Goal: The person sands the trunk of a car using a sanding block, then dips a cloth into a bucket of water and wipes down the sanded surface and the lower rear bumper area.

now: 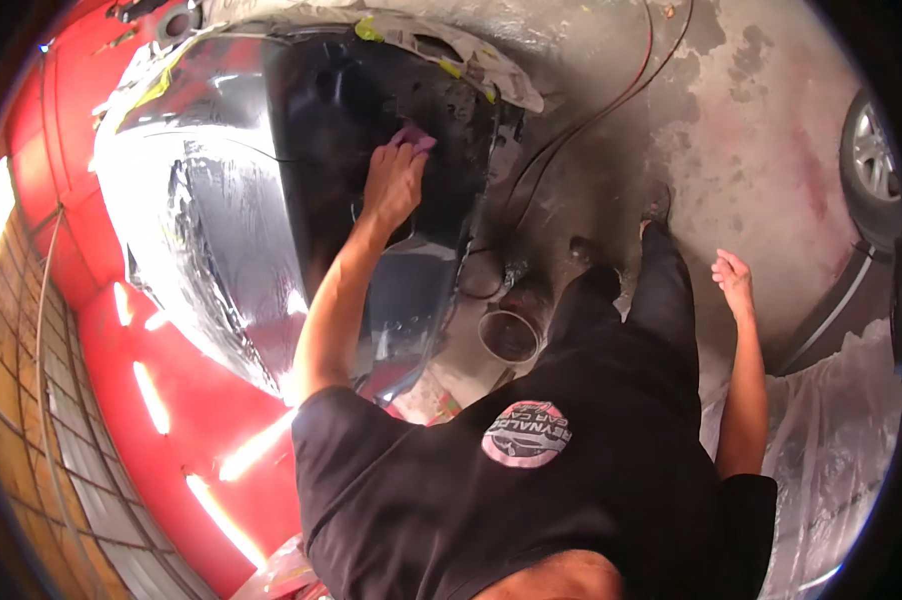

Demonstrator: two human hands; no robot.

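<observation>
A dark, glossy car panel (316, 215) lies in front of me on the left, wet and streaked, with bright reflections over its left half. My left hand (393, 185) presses a small purple pad or cloth (414, 140) against its dark upper part, fingers closed on it. Whether the pad is cloth or abrasive cannot be made out. Away from the panel, my right hand (735, 285) hangs in the air at my right side. Its fingers are loosely bent and a little apart, with nothing visible in them.
Masking paper (491, 70) with yellow tape edges the panel. A round bucket (509, 335) stands on the floor by my legs. Dark and red hoses (581, 125) run across the concrete. At right are a car wheel (874, 165) and plastic sheeting (841, 440); a red wall (121, 350) is left.
</observation>
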